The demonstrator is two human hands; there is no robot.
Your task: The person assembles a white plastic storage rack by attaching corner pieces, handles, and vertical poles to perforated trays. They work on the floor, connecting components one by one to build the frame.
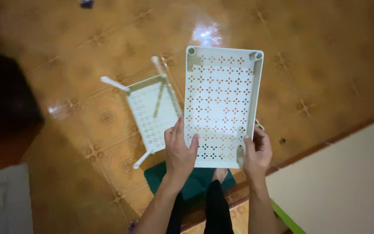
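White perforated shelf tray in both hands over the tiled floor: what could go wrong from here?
1. The white perforated shelf tray is held only at its near end, left hand and right hand; the far end overhangs and could tip or slip.
2. The lower shelf with upright posts stands right below; lowering off-line may miss the posts or knock it over.
3. The glossy tiled floor looks hard; a dropped tray might crack.

Legged rack [152, 115] just left of held perforated tray [221, 104] blocks that side; tile floor [325, 73] right of tray open.
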